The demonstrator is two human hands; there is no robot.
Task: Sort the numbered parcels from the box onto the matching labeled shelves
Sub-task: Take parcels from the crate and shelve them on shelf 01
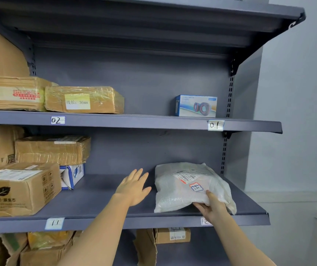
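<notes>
A white plastic mailer parcel (pixel 188 186) with a shipping label and a handwritten 12 tag lies on the right part of the middle shelf (pixel 100 200). My right hand (pixel 210 207) grips its near edge, thumb on top and fingers underneath. A shelf label 12 (pixel 204 221) sits just below, partly covered by my wrist. My left hand (pixel 134 186) hovers flat with straight fingers over the bare shelf, left of the parcel and not touching it. The label 11 (pixel 54 223) marks the left part of the same shelf.
Cardboard boxes (pixel 19 189) and a small blue-white box (pixel 72 175) crowd the left of the middle shelf. Above, the shelf marked 02 (pixel 58 120) holds taped cartons; near label 01 (pixel 215 125) stands a blue speaker box (pixel 196 105). More cartons (pixel 172 235) sit below.
</notes>
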